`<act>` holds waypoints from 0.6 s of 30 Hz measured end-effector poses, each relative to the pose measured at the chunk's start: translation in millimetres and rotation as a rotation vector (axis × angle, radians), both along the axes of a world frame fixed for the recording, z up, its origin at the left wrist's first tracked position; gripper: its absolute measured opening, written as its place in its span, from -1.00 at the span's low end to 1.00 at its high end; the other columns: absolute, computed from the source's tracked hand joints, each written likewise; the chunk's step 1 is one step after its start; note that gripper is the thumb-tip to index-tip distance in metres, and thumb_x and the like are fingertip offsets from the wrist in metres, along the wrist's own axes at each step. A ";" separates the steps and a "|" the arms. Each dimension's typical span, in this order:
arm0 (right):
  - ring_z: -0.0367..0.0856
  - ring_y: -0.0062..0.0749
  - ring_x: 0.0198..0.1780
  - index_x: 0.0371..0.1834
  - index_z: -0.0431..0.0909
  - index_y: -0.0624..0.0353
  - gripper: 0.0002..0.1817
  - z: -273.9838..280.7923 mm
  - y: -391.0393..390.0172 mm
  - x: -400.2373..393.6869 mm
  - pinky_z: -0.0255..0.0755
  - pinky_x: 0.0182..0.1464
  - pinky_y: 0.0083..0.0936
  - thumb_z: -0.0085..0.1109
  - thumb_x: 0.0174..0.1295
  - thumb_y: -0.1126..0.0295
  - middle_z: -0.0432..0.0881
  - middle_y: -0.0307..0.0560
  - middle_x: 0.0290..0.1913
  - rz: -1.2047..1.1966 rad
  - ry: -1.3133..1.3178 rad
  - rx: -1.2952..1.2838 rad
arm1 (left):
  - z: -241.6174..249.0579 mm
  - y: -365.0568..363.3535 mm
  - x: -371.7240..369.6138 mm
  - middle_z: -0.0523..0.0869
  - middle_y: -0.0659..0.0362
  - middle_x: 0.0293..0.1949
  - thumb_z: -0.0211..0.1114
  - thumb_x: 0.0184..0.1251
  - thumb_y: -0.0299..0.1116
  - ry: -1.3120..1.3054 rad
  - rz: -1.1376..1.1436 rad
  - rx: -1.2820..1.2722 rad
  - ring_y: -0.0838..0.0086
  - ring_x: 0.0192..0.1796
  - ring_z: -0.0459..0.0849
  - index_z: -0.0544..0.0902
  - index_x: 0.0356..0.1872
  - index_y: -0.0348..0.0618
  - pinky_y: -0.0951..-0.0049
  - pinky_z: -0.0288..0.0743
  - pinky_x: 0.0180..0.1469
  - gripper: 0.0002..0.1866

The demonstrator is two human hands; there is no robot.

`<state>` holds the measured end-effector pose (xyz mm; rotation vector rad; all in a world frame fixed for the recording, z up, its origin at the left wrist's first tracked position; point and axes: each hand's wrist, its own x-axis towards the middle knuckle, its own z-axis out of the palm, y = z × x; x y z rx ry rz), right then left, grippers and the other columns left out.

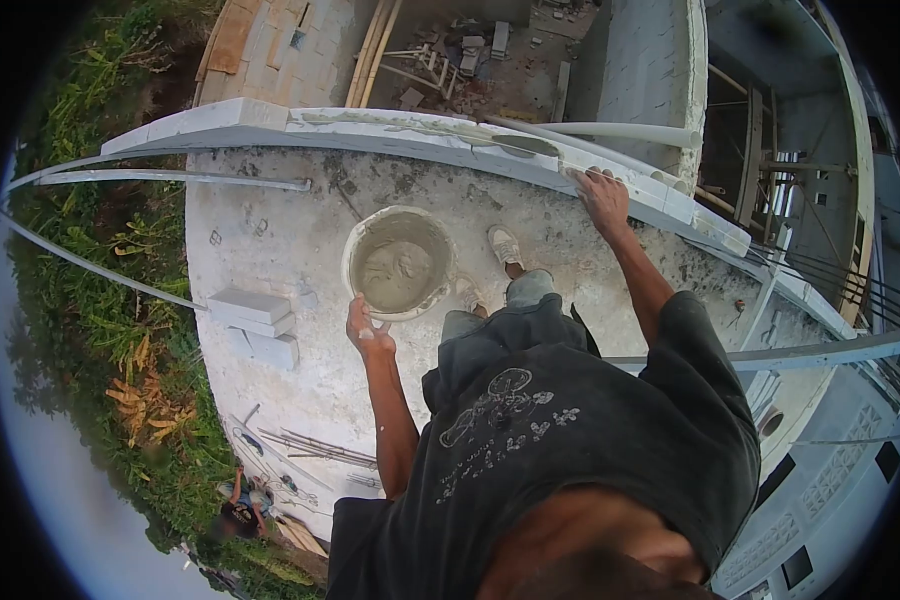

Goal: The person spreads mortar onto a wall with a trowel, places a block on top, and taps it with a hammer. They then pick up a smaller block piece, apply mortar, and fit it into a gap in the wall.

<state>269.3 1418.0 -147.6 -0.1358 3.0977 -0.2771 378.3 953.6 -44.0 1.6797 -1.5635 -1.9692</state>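
A round bucket with grey wet mortar inside stands on the concrete floor. My left hand is by the bucket's near rim, fingers apart, with pale smears on it; whether it touches the rim is unclear. My right hand rests on top of the low white block wall, at its right part. The fingers are bent over the wall's edge, and what lies under them is too small to tell. Mortar is spread along part of the wall's top.
Pale blocks are stacked on the floor at left. Thin rods lie behind them, near another person. Beyond the wall is a drop to a lower level with rubble. A long pipe is on the right.
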 end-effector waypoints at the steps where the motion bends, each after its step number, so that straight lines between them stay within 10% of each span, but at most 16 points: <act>1: 0.65 -0.19 0.08 0.29 0.58 -0.27 -0.46 1.8 -6.9 -8.6 0.57 0.04 -0.21 0.41 0.18 0.23 0.66 -0.19 0.04 0.008 0.045 0.003 | -0.6 -5.4 -4.8 0.47 0.20 0.00 0.45 0.17 -0.09 0.004 0.012 -0.005 0.29 0.31 0.41 0.61 -0.04 -0.02 -0.31 0.17 0.39 -0.60; 8: 0.68 -0.14 0.06 0.27 0.56 -0.15 -0.48 21.4 -46.7 -12.6 0.58 0.04 -0.20 0.42 0.21 0.18 0.69 -0.09 0.03 -0.069 -0.072 -0.083 | 14.2 -58.4 7.1 0.49 0.16 0.19 0.43 0.19 -0.08 0.087 0.070 0.018 0.33 0.44 0.34 0.63 0.13 -0.05 -0.20 0.19 0.39 -0.49; 11: 0.73 -0.05 0.02 0.26 0.56 -0.05 -0.49 32.9 -76.9 12.3 0.58 0.08 -0.16 0.39 0.27 0.12 0.73 0.01 0.05 -0.137 -0.135 -0.496 | 22.5 -82.0 0.1 0.51 0.15 0.19 0.44 0.18 -0.07 0.120 0.068 -0.007 0.36 0.40 0.36 0.63 0.14 -0.05 -0.17 0.22 0.35 -0.47; 18: 0.74 0.00 -0.01 0.29 0.53 0.03 -0.52 172.6 -266.9 24.6 0.63 -0.07 -0.12 0.26 0.32 0.22 0.70 0.10 -0.03 0.433 -0.192 -0.301 | 76.5 -149.3 -10.1 0.60 0.17 0.11 0.38 0.26 -0.14 0.260 -0.120 -0.123 0.44 0.15 0.54 0.63 0.16 -0.23 0.26 0.37 0.22 -0.49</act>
